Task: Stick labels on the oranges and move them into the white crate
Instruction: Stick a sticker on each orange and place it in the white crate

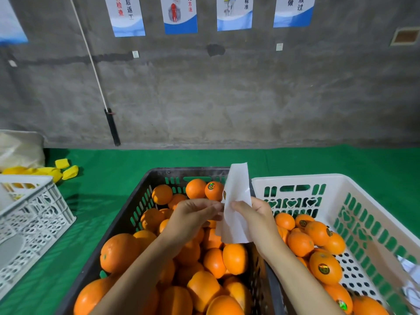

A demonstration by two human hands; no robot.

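A black crate (145,185) in front of me holds several oranges (119,252), most unlabelled; one at the back (213,189) carries a round label. To its right the white crate (336,180) holds several labelled oranges (325,267). My right hand (256,218) grips a white strip of label backing paper (236,201) upright over the black crate's right wall. My left hand (195,214) pinches at the strip's left edge, where a small label (224,194) shows.
The crates stand on a green cloth (109,169) against a grey wall. A second white crate (34,212) sits at the left edge, with yellow pieces (68,171) and a pale bag (20,148) behind it. Paper scraps (409,269) lie in the white crate's right corner.
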